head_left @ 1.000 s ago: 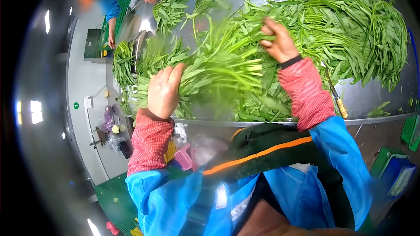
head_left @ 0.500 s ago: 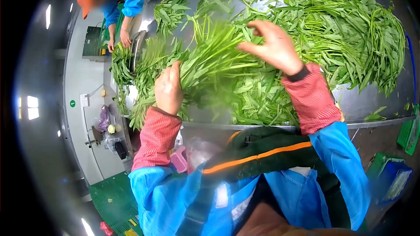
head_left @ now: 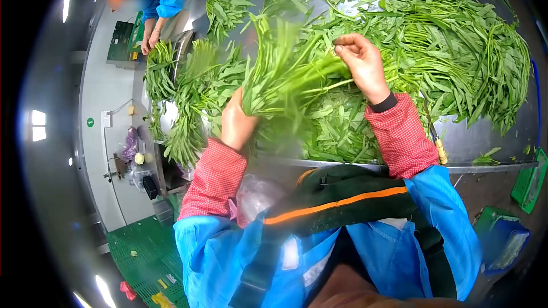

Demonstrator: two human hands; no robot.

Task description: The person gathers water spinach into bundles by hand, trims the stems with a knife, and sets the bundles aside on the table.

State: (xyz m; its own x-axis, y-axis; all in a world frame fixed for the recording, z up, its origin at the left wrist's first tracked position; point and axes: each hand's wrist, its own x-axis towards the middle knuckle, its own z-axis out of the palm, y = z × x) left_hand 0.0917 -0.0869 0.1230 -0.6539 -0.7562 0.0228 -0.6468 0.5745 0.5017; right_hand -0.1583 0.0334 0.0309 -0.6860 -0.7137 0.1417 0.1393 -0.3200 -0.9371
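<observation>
A loose bunch of water spinach (head_left: 285,80), long green stems with narrow leaves, is held above the metal table. My left hand (head_left: 237,122) is wrapped round its leafy left side, with the fingers mostly hidden behind the leaves. At the stem ends on the right, my right hand (head_left: 365,68) has its thumb and forefinger pinched together and the other fingers curled. Whatever is between those fingertips is too small to make out. Under the bunch lie more cut greens (head_left: 342,131), partly blurred.
A big heap of water spinach (head_left: 456,51) covers the right of the metal table (head_left: 474,142). A knife with a wooden handle (head_left: 440,151) lies by the front edge. At upper left, a co-worker's hands (head_left: 151,37) are at another bunch (head_left: 160,71). Green crates (head_left: 142,251) stand lower left.
My right hand has gone from spread fingers to a pinch at the stem ends. My left hand and the bunch have shifted slightly right. The knife handle has come into fuller view.
</observation>
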